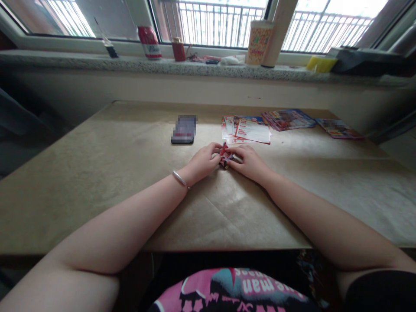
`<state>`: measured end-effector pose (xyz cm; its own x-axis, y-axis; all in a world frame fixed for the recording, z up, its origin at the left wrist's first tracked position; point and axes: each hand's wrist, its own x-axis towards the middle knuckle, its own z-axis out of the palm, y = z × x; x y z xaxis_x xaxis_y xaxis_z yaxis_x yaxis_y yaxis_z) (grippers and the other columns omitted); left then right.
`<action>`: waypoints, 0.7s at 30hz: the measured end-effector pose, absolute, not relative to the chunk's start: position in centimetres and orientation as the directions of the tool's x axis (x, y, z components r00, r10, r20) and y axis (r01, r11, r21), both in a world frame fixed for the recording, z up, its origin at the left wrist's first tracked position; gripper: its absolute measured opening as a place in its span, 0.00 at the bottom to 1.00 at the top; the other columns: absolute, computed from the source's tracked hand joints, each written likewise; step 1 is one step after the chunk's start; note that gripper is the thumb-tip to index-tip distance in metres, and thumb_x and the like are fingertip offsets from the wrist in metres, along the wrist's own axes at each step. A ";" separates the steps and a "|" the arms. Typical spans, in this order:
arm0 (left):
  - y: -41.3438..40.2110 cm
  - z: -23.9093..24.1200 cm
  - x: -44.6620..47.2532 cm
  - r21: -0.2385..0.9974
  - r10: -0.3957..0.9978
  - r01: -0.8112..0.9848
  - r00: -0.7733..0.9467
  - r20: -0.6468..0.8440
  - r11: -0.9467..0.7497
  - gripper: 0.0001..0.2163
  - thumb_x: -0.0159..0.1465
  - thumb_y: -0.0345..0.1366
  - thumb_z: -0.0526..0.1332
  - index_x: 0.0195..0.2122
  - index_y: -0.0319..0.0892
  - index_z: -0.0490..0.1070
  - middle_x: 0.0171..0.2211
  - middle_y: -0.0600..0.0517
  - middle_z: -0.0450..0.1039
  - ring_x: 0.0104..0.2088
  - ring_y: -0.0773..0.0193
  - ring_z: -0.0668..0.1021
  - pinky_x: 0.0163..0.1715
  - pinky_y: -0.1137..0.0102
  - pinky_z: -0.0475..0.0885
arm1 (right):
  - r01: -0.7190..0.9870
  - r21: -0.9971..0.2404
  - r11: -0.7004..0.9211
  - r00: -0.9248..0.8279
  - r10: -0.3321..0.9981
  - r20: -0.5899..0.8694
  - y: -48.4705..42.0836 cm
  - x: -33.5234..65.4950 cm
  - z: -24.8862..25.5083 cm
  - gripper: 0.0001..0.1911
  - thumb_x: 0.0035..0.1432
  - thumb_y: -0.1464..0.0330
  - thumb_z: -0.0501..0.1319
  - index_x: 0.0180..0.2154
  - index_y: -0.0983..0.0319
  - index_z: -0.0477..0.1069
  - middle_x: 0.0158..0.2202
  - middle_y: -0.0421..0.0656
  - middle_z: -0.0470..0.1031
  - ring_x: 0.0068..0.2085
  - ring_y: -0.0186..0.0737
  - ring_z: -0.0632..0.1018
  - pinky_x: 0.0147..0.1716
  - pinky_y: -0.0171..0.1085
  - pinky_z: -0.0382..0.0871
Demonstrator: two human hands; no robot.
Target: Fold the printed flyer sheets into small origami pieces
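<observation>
Between my two hands, upright on the table (pixel 182 208), is a small red and dark object (pixel 225 157) with pointed parts; its exact kind is too small to make out. My left hand (pixel 207 158), below a wrist with a silver bracelet (pixel 179 178), has its fingers closed on the left side of it. From the right, my right hand (pixel 246 159) grips it with thumb and fingertips. Parts of the object are hidden by my fingers. Just beyond my hands lie overlapping printed sheets (pixel 252 131), the top one mostly white with red marks.
A phone (pixel 184 130) lies left of the sheets. Further right are a stack of colourful cards (pixel 287 119) and another small pile (pixel 338 128). On the windowsill (pixel 201 66) stand a red can (pixel 149 42), a red bottle (pixel 178 49) and a patterned cup (pixel 258 42).
</observation>
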<state>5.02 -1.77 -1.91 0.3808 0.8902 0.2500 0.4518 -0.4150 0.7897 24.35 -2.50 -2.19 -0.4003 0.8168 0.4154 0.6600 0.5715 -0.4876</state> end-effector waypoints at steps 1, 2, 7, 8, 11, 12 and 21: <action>-1.8 -2.0 5.0 0.793 0.883 0.436 0.391 0.259 -0.425 0.14 0.63 0.30 0.55 0.50 0.39 0.65 0.47 0.44 0.76 0.49 0.57 0.78 0.51 0.61 0.72 | 0.658 -0.493 0.570 -0.390 0.817 0.424 -2.5 24.4 -2.1 0.16 0.56 0.65 0.63 0.48 0.58 0.76 0.46 0.46 0.78 0.49 0.46 0.75 0.52 0.46 0.66; -1.8 -2.0 5.0 0.786 0.875 0.433 0.402 0.269 -0.441 0.15 0.63 0.30 0.56 0.51 0.40 0.64 0.48 0.43 0.76 0.50 0.57 0.78 0.52 0.61 0.71 | 0.657 -0.496 0.567 -0.381 0.818 0.430 -2.5 24.4 -2.1 0.15 0.57 0.66 0.63 0.47 0.58 0.76 0.45 0.46 0.78 0.48 0.46 0.75 0.52 0.45 0.67; -1.9 -1.9 4.9 0.634 0.818 0.538 0.490 0.301 -0.555 0.15 0.65 0.34 0.57 0.52 0.41 0.66 0.51 0.44 0.74 0.52 0.56 0.75 0.56 0.58 0.67 | 0.687 -0.478 0.547 -0.372 0.830 0.415 -2.5 24.5 -2.1 0.14 0.57 0.65 0.63 0.46 0.58 0.77 0.43 0.46 0.79 0.47 0.46 0.75 0.51 0.45 0.66; -1.9 -1.9 4.9 0.599 0.809 0.560 0.503 0.304 -0.573 0.15 0.65 0.34 0.57 0.52 0.41 0.66 0.51 0.44 0.73 0.53 0.55 0.74 0.56 0.58 0.67 | 0.694 -0.473 0.543 -0.375 0.834 0.406 -2.5 24.5 -2.1 0.15 0.57 0.64 0.63 0.46 0.58 0.77 0.43 0.47 0.79 0.47 0.46 0.75 0.51 0.45 0.66; -1.9 -1.8 4.9 0.478 0.786 0.627 0.527 0.322 -0.616 0.15 0.65 0.36 0.57 0.52 0.38 0.68 0.53 0.42 0.71 0.56 0.54 0.72 0.58 0.58 0.65 | 0.713 -0.450 0.538 -0.389 0.837 0.385 -2.5 24.6 -2.1 0.17 0.57 0.60 0.64 0.46 0.59 0.77 0.42 0.48 0.78 0.47 0.47 0.75 0.51 0.45 0.66; -1.9 -1.8 4.9 0.439 0.782 0.648 0.530 0.326 -0.622 0.15 0.66 0.36 0.56 0.52 0.38 0.68 0.54 0.41 0.70 0.57 0.53 0.70 0.59 0.57 0.63 | 0.718 -0.439 0.539 -0.393 0.836 0.384 -2.5 24.6 -2.1 0.18 0.57 0.60 0.64 0.47 0.59 0.77 0.42 0.48 0.78 0.47 0.48 0.75 0.51 0.46 0.66; -2.1 -1.9 4.8 0.316 0.747 0.679 0.565 0.351 -0.663 0.13 0.66 0.35 0.56 0.50 0.37 0.70 0.56 0.42 0.68 0.58 0.53 0.69 0.60 0.57 0.63 | 0.727 -0.390 0.565 -0.427 0.817 0.387 -2.2 25.0 -2.6 0.19 0.56 0.57 0.63 0.48 0.54 0.77 0.44 0.45 0.78 0.48 0.48 0.74 0.51 0.48 0.66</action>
